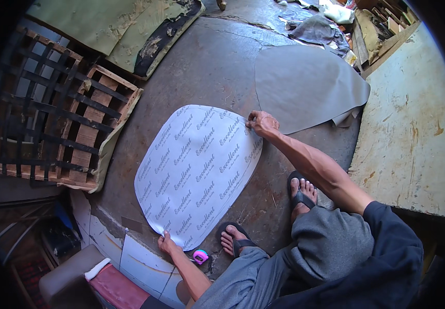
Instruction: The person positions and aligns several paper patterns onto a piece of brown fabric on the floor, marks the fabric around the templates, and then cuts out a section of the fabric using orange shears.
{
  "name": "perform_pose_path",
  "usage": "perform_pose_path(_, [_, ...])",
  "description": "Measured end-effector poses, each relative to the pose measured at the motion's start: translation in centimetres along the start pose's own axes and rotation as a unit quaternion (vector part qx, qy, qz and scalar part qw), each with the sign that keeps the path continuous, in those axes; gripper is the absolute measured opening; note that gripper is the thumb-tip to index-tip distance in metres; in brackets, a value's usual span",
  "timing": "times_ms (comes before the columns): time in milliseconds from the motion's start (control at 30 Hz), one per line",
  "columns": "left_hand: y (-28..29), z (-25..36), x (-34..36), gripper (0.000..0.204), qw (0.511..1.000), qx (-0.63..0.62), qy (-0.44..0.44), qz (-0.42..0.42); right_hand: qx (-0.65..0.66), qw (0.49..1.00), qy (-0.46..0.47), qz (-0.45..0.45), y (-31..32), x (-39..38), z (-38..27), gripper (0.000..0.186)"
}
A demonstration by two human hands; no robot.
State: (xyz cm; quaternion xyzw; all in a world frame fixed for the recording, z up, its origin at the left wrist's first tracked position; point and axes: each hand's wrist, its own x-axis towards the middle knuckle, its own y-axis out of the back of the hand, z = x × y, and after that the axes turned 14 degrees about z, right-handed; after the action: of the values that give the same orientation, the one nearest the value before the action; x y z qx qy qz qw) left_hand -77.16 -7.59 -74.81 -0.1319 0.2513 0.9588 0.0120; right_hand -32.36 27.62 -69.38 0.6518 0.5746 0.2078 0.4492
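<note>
The white printed sheet point(197, 170) is spread on the floor point(202, 67), and its far right edge is pinched in the fingers of the right hand point(264, 123), its near edge in those of the left hand point(169, 244); tension is best shared evenly between both, so the pucker by the left thumb is eased flat, not creased.

On the floor point(209, 72), here, the sheet point(194, 167) is spread between left hand point(169, 243) at the near end and right hand point(263, 124) at the far. Just right of the left hand, a tape measure point(200, 256) is placed; past the right, a second sheet point(310, 85) is laid; left of both hands, a frame point(86, 136) is set.
</note>
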Motion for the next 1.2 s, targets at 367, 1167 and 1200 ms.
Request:
perform_pose_path(367, [-0.4, -0.7, 0.6, 0.027, 0.998, 0.053, -0.001, 0.025, -0.008, 1.000, -0.002, -0.006, 0.4, -0.1, 0.1, 0.031])
perform_pose_path(1167, [-0.6, 0.1, -0.6, 0.023, 0.998, 0.044, -0.003, 0.037, 0.005, 1.000, 0.016, 0.022, -0.3, -0.3, 0.4, 0.035])
perform_pose_path(1200, [-0.6, 0.1, -0.8, 0.022, 0.998, 0.043, -0.004, 0.042, 0.007, 0.999, 0.016, 0.032, -0.4, -0.4, 0.4, 0.036])
